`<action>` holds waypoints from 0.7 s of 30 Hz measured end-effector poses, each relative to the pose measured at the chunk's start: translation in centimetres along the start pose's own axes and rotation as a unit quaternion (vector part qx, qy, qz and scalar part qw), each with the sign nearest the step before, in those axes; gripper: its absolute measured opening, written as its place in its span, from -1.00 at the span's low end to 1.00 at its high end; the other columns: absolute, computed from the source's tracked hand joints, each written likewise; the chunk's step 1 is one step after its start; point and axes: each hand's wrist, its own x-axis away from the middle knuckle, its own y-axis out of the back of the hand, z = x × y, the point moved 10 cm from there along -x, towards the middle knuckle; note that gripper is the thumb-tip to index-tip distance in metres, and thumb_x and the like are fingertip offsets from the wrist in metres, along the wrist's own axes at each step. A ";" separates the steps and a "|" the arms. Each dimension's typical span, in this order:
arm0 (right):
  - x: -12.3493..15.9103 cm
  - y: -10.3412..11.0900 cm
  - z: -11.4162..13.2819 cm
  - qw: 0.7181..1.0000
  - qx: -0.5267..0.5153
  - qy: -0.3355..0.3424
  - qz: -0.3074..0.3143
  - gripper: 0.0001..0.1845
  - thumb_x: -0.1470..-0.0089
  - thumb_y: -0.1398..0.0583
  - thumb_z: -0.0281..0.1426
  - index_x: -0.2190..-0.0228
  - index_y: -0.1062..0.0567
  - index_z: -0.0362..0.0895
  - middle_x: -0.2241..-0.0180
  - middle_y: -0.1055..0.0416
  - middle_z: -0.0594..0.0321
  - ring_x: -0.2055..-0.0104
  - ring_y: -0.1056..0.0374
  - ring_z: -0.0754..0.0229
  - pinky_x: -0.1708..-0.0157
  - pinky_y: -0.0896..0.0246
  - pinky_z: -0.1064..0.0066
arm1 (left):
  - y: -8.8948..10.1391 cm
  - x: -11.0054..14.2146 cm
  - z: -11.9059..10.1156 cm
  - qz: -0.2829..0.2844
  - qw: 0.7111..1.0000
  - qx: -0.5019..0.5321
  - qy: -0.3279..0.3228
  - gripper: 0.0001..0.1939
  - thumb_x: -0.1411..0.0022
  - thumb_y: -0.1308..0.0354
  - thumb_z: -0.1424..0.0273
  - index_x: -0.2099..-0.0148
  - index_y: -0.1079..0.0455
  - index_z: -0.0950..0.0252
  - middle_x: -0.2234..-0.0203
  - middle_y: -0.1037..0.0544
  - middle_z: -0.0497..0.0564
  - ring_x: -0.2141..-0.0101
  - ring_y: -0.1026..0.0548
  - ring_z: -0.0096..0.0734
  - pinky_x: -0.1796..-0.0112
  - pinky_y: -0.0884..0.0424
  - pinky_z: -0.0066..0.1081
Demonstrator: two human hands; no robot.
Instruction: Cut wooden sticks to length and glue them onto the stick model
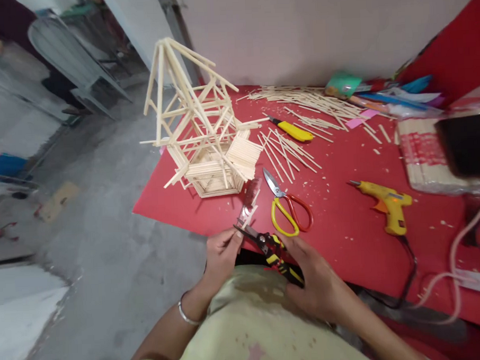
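My right hand (pixel 313 275) is wrapped round the handles of black and yellow snips (pixel 269 247). The jaws of the snips point to the left, close to the fingertips of my left hand (pixel 223 249). Those fingers are pinched on a short wooden stick (pixel 249 216) at the table's front edge, beside the jaws. Whether the blades touch the stick I cannot tell. A clear ruler (pixel 251 198) lies just beyond. Behind it stands a house-like frame (pixel 198 129) built of thin wooden sticks. Scissors (pixel 284 204) with one yellow and one red handle lie to the right.
On the red table (pixel 337 229) are a yellow glue gun (pixel 388 202), a yellow box cutter (pixel 291 130) and loose sticks (pixel 290 151). Packed sticks (pixel 422 156) lie at the right under a dark phone (pixel 467 143). A chair (pixel 65 55) and a person stand at the far left.
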 end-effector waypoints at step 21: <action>-0.2 1.5 1.6 0.940 0.336 -0.002 -0.057 -0.21 0.01 -0.21 -0.33 -0.26 -0.24 -0.22 -0.02 -0.37 -0.12 -0.01 -0.32 -0.20 0.08 -0.27 0.01 | 3.6 2.5 4.3 -0.117 0.973 -0.196 -0.015 -0.61 -0.41 -0.01 0.25 0.45 -0.40 0.30 0.64 -0.29 -0.11 0.56 -0.21 -0.52 0.48 -0.13 -0.46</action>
